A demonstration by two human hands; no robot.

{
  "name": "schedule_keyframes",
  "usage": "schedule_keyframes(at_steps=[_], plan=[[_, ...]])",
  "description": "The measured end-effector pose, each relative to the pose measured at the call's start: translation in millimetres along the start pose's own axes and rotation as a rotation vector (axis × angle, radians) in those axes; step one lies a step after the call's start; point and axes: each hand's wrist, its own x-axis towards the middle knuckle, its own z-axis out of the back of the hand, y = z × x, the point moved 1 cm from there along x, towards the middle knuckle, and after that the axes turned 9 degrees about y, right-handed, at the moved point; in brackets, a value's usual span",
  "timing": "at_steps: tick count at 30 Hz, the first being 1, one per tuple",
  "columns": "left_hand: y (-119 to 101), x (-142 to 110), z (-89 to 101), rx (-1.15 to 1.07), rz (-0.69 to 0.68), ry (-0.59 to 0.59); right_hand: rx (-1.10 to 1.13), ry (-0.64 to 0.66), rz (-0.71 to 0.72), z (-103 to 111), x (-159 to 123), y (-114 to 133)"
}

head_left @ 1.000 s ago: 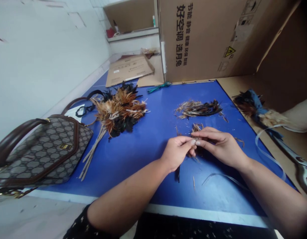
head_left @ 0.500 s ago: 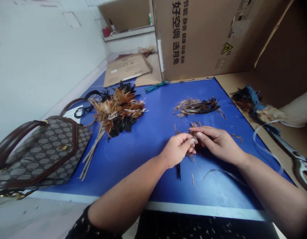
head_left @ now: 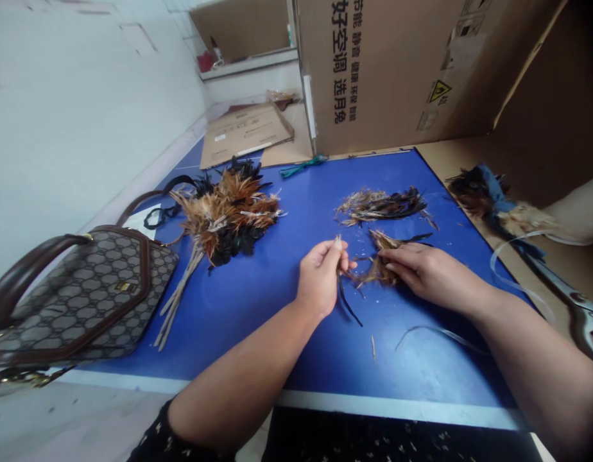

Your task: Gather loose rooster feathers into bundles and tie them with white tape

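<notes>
Pinched upright between thumb and fingers, a pale quill tip shows at the top of my left hand, and a thin black feather trails below it. To the right, my right hand is closed at the fingertips on brown feathers lying on the blue table mat. How many feathers each hand grips is hidden. Behind the hands rests a pile of brown and black feathers. A clear plastic strip lies by my right forearm.
Feather bunches on sticks lie at left beside a patterned handbag. Scissors and a feather bundle with blue cloth are at right, near another person's arm. A large cardboard box stands behind.
My hands, together before, have moved apart: the left went left and slightly up, with the black feather now hanging from it. The right is over the feathers, which show more plainly.
</notes>
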Motion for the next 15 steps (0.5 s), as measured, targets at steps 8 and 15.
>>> schedule_keyframes(at_steps=[8, 15], plan=[[0, 1, 1.2, -0.036, -0.062, -0.021, -0.066, -0.094, -0.075, 8, -6, 3], [5, -3, -2.5, -0.005, -0.045, -0.002, -0.024, -0.24, -0.102, -2, 2, 18]])
